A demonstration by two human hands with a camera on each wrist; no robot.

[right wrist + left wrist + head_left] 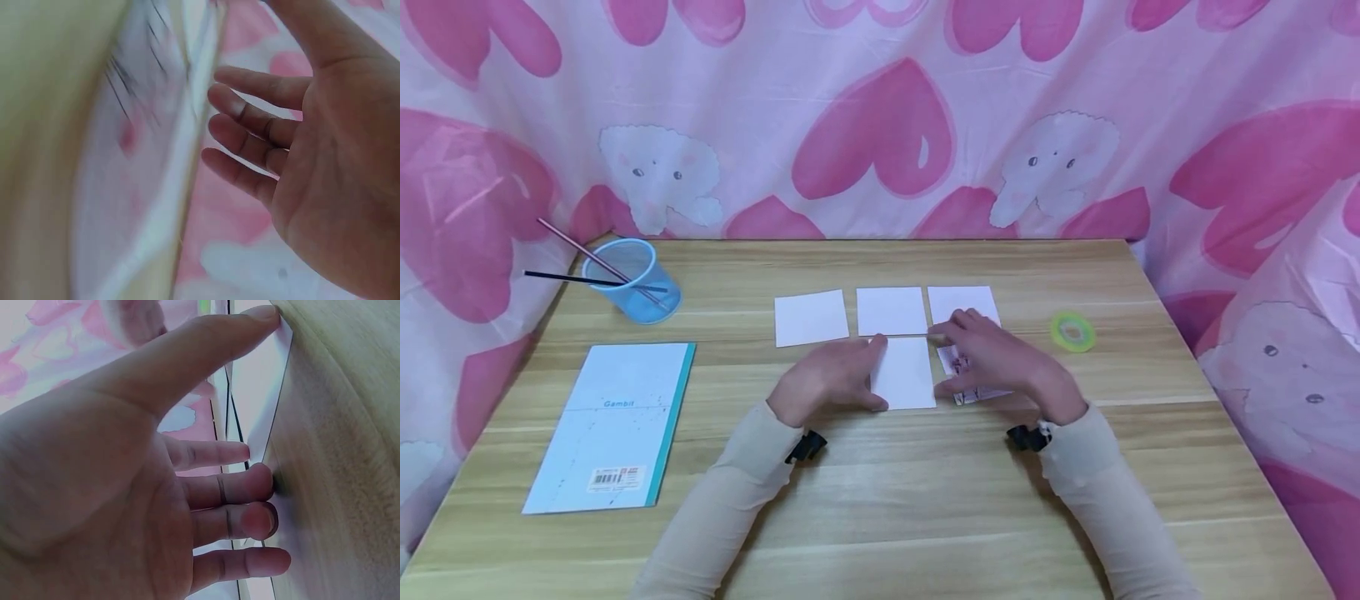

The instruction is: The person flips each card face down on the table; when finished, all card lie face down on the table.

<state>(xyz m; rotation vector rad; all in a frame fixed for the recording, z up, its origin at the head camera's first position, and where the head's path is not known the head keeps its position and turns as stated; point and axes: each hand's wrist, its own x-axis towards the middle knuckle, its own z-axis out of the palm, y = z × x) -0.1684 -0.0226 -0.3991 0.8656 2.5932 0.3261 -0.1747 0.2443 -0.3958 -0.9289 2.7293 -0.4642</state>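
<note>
A blank white card (902, 375) lies on the table between my two hands. My left hand (827, 377) is at its left edge, thumb at the near corner and fingers at the far one. In the left wrist view the fingers are nearly straight, the thumb (250, 328) on the card's corner. My right hand (1000, 358) reaches over a printed card (988, 395) and partly hides it. Its thumb and forefinger are spread right by the white card's right corners. In the right wrist view the printed card (134, 162) is blurred beside loosely extended fingers (244, 134).
Behind the hands lie three white cards (811, 318), the right one partly covered. A green tape roll (1073, 332) is at the right. To the left are a notebook (610, 425) and a blue cup (651, 296) with two sticks. A pink curtain (760, 108) surrounds the table.
</note>
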